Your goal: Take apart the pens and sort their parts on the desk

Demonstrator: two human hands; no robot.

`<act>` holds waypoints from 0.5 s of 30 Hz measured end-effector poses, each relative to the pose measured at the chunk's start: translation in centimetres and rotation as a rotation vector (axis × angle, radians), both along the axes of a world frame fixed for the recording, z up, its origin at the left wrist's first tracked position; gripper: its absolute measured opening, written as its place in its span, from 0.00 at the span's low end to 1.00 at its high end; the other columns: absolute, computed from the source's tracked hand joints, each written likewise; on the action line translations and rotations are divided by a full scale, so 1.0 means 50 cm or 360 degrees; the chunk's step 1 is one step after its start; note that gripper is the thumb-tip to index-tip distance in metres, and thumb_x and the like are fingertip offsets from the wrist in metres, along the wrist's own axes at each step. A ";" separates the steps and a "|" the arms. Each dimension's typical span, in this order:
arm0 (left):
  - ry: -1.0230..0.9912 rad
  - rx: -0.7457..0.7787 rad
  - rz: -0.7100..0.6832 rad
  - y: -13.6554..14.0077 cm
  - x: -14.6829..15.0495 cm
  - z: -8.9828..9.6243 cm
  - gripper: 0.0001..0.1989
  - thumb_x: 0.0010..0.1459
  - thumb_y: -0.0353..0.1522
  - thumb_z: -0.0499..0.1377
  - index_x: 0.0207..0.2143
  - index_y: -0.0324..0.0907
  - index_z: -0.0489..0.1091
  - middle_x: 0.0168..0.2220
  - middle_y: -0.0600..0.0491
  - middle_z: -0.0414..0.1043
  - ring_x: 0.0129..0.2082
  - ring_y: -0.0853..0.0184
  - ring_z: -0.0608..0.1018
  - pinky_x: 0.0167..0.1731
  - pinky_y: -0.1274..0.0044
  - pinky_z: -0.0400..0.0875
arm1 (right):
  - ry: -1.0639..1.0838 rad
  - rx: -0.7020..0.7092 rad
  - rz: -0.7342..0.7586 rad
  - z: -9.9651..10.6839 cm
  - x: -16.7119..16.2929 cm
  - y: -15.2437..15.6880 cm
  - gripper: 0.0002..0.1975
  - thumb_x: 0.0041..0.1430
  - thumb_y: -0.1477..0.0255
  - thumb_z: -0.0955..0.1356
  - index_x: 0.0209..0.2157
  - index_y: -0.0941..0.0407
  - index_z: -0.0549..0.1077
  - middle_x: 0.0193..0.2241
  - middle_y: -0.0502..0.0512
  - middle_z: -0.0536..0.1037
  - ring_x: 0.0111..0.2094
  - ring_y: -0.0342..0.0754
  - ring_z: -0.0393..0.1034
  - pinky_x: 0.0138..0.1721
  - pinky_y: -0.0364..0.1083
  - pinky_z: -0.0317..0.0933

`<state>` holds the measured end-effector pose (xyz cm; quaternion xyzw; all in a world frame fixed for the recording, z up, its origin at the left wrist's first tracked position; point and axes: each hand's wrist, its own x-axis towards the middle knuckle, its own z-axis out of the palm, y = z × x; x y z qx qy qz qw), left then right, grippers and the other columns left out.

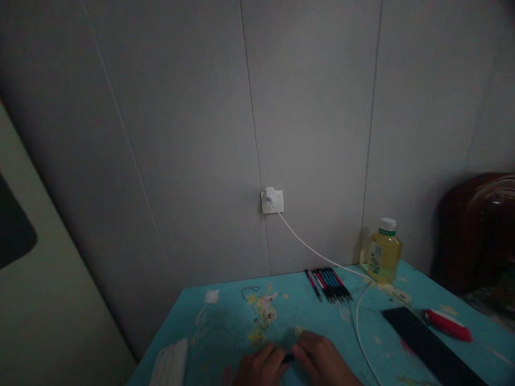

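Note:
At the near edge of the table, my left hand [259,367] and my right hand [322,356] are close together with curled fingers. Both close on a small, slim black object [288,358], of which only a short piece shows between them. Its ends are hidden by my fingers, so its kind cannot be made out. Beyond my hands, towards the wall, several pens [330,284] with black, red and blue barrels lie side by side in a row.
A white cable [308,245] runs from a charger [270,194] in the wall socket across the table [229,316]. To the right are a bottle of yellow liquid [384,254], a black strip [430,343] and a red-and-white tool [447,324]. A white keyboard-like object [170,362] lies left.

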<state>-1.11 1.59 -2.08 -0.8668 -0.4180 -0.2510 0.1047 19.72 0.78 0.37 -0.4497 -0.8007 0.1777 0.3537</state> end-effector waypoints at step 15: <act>-0.0111 -0.0167 -0.0005 -0.031 0.003 0.049 0.11 0.64 0.38 0.57 0.47 0.51 0.72 0.37 0.54 0.76 0.34 0.65 0.79 0.33 0.75 0.73 | 0.0312 -0.0659 -0.0100 0.011 -0.019 -0.018 0.34 0.69 0.53 0.52 0.16 0.56 0.65 0.12 0.47 0.62 0.17 0.43 0.59 0.24 0.42 0.55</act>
